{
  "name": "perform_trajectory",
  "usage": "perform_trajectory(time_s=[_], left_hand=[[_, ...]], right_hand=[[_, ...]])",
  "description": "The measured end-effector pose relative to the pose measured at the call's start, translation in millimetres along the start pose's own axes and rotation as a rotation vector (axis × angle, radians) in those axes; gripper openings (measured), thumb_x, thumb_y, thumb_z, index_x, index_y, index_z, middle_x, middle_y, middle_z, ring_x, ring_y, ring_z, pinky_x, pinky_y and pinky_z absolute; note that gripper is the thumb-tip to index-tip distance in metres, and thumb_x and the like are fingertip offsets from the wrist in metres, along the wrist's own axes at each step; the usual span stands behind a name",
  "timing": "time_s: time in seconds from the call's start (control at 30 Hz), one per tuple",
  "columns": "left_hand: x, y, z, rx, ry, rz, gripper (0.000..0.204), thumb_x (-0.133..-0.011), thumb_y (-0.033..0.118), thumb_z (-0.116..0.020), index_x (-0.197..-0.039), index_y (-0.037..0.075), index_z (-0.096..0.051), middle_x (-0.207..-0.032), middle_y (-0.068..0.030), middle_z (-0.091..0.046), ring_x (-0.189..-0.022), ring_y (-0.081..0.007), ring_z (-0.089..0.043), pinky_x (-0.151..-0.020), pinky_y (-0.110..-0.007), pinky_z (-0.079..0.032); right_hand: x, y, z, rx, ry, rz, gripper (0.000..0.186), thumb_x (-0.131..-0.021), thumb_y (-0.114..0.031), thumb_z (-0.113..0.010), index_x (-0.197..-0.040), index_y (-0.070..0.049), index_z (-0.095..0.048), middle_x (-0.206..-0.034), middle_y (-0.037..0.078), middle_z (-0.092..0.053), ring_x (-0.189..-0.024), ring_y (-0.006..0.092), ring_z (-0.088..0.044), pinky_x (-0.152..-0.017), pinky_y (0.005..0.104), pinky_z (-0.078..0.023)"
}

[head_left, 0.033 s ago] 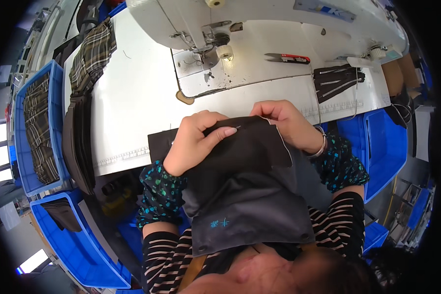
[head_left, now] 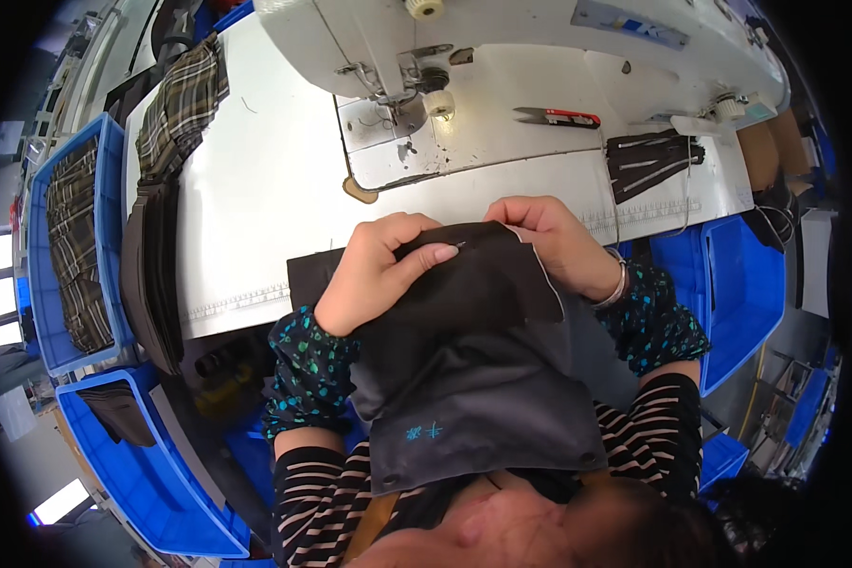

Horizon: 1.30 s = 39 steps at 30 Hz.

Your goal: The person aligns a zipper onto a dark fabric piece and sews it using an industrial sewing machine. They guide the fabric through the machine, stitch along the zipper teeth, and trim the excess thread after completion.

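My left hand [head_left: 374,270] is closed on the near edge of a dark fabric piece [head_left: 483,293], its thumb pressed along the top fold. From the other side, my right hand [head_left: 554,241] pinches the same piece at its upper right corner. The fabric lies over the front edge of the white sewing table [head_left: 265,189] and hangs down toward my dark grey apron [head_left: 483,417]. Behind my hands stands the white sewing machine [head_left: 502,38], with its needle area [head_left: 398,90] apart from the fabric.
Red-handled snips [head_left: 559,117] and a small pile of dark striped pieces [head_left: 653,161] lie at the right of the table. Plaid fabric [head_left: 180,104] and a dark stack [head_left: 151,275] hang at its left edge. Blue bins stand left [head_left: 43,246], lower left [head_left: 133,473] and right [head_left: 738,284].
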<state>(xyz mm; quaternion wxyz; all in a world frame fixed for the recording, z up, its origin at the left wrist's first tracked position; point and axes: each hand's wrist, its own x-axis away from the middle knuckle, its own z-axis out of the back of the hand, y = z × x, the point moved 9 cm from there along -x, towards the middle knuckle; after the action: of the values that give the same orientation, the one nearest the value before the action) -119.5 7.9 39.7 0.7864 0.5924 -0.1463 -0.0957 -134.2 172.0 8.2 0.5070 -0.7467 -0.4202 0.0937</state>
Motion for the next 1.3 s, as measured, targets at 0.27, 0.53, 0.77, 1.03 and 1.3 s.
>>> perform_trajectory(time_s=[0.27,0.53,0.77,1.03,1.3], left_hand=[[-3,-4,10,0.126,0.035,-0.017,0.016,-0.097,0.011,-0.077,-0.103,-0.003,-0.071,-0.085,0.0006,-0.070,-0.081,-0.0052,-0.060,-0.073,-0.025,-0.052],[-5,-4,10,0.121,-0.020,-0.030,0.018,-0.097,0.013,-0.078,-0.104,-0.003,-0.072,-0.087,0.0017,-0.069,-0.082,-0.0040,-0.058,-0.075,-0.024,-0.051],[-5,-8,7,0.227,-0.060,0.011,0.019,-0.097,0.014,-0.078,-0.105,-0.003,-0.072,-0.088,0.0032,-0.069,-0.082,-0.0040,-0.057,-0.075,-0.024,-0.051],[-5,-9,6,0.224,-0.052,0.044,0.019,-0.098,0.014,-0.078,-0.106,-0.003,-0.073,-0.090,0.0024,-0.071,-0.083,-0.0034,-0.061,-0.075,-0.023,-0.053],[-5,-10,6,0.228,-0.045,0.059,0.021,-0.097,0.013,-0.079,-0.110,-0.003,-0.074,-0.093,0.0006,-0.073,-0.085,-0.0051,-0.064,-0.079,-0.024,-0.054]], right_hand=[[6,-2,-14,0.149,0.026,0.462,0.035,-0.108,-0.022,-0.061,-0.134,0.003,-0.060,-0.126,0.009,-0.069,-0.111,0.0150,-0.067,-0.095,0.0284,-0.054],[-4,23,-34,-0.280,-0.092,0.413,0.041,-0.108,-0.010,-0.056,-0.148,0.000,-0.050,-0.142,0.012,-0.060,-0.126,0.0188,-0.062,-0.107,0.0342,-0.053],[-2,12,-35,0.180,-0.006,0.444,0.041,-0.107,-0.012,-0.058,-0.146,0.001,-0.051,-0.141,0.013,-0.061,-0.126,0.0191,-0.063,-0.104,0.0331,-0.055],[16,9,1,0.472,0.024,0.574,0.052,-0.104,-0.028,-0.064,-0.144,0.005,-0.052,-0.138,0.018,-0.064,-0.125,0.0273,-0.065,-0.102,0.0385,-0.052],[11,-20,-29,0.076,0.088,0.489,0.039,-0.105,-0.018,-0.063,-0.136,0.005,-0.059,-0.125,0.014,-0.072,-0.110,0.0205,-0.072,-0.097,0.0328,-0.057]])
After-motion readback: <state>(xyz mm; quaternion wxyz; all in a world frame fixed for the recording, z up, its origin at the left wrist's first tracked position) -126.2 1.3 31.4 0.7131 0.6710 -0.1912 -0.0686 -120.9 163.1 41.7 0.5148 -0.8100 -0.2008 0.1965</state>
